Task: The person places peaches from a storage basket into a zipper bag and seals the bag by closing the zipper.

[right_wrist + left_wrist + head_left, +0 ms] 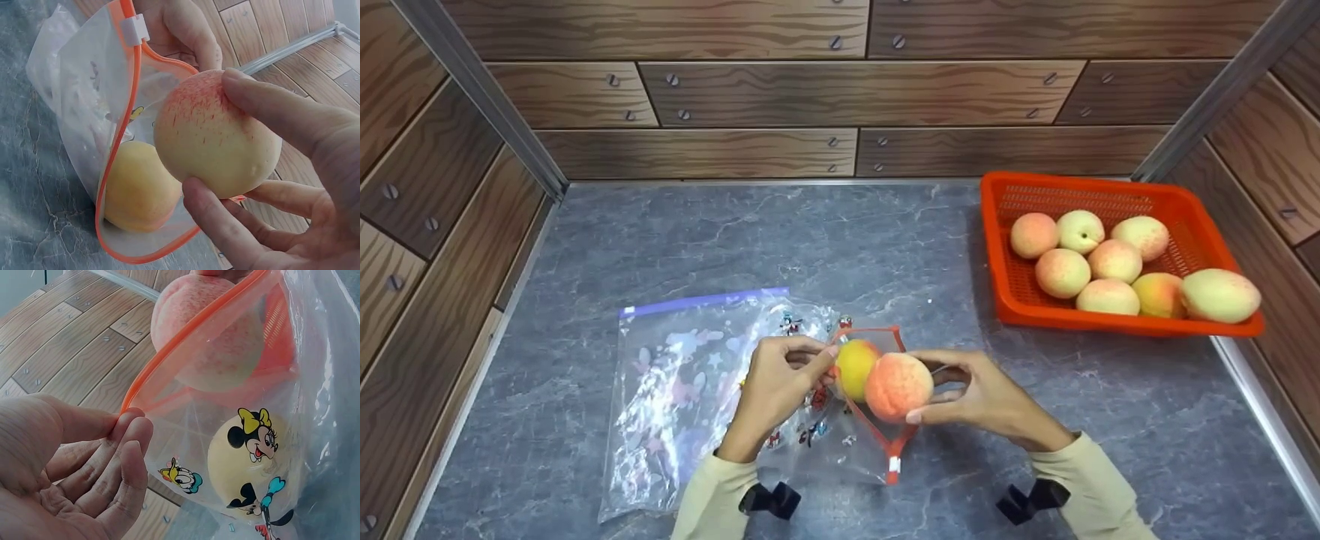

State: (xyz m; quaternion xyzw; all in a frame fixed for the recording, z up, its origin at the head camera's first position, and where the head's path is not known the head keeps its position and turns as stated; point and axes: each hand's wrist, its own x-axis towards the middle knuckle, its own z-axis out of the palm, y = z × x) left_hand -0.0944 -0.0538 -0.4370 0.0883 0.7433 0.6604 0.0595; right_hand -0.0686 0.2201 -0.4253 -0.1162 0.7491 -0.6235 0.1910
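Note:
My left hand (781, 384) pinches the orange rim of a clear zip bag (169, 433) printed with cartoon figures, between thumb and fingers. The bag's mouth is spread apart, its white slider (134, 29) at one end of the orange strip. One yellowish peach (140, 185) lies inside the bag. My right hand (979, 390) holds a second, pink-blushed peach (898, 387) by thumb and fingertips at the bag's mouth. In the left wrist view this held peach (191, 332) shows partly behind the orange rim.
An orange-red plastic basket (994, 247) with several peaches (1063, 273) stands at the back right. On the left, a larger clear bag with a purple zip strip (705, 301) lies flat on the grey marbled table (780, 232). Wood-patterned walls (840, 94) enclose the back and sides.

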